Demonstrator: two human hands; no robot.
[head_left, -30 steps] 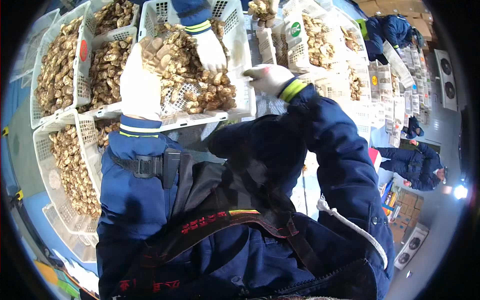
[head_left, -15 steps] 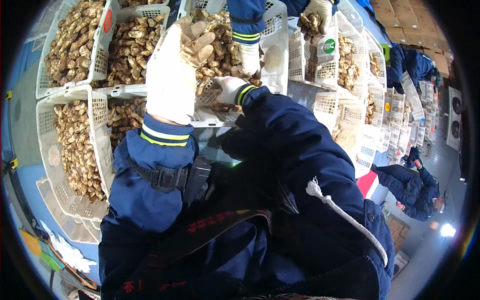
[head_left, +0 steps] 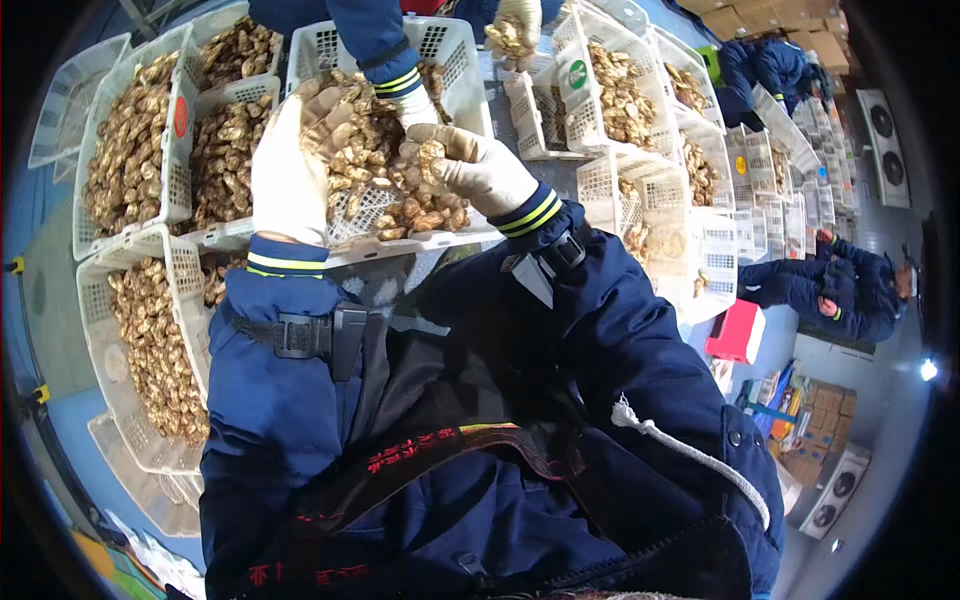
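My right hand (head_left: 485, 172), in a soiled white glove, pinches a stubby brown-and-cream mushroom (head_left: 430, 158) above a white plastic basket (head_left: 472, 75). More mushrooms (head_left: 425, 212) lie in the near part of this basket, with bare grid between them. My left hand (head_left: 295, 165), gloved too, is held over the basket's left side, palm turned right and fingers apart; nothing shows in its grip. Across from me, a co-worker's gloved hand (head_left: 415, 105) reaches into the same basket, its fingers partly hidden behind my right hand. Another gloved hand (head_left: 515, 28) at the top holds a mushroom.
Full baskets of mushrooms (head_left: 128, 155) stand at the left, one nearer basket (head_left: 155, 345) below them. More white baskets (head_left: 620, 95) line the right. A red-and-white box (head_left: 737, 330) sits beyond. Other people (head_left: 820, 285) are at the far right, near stacked cartons (head_left: 825, 425).
My right hand has risen from low in the basket and now shows a mushroom in its fingers. My left hand's fingers have bent somewhat. The view has shifted, showing more of the basket.
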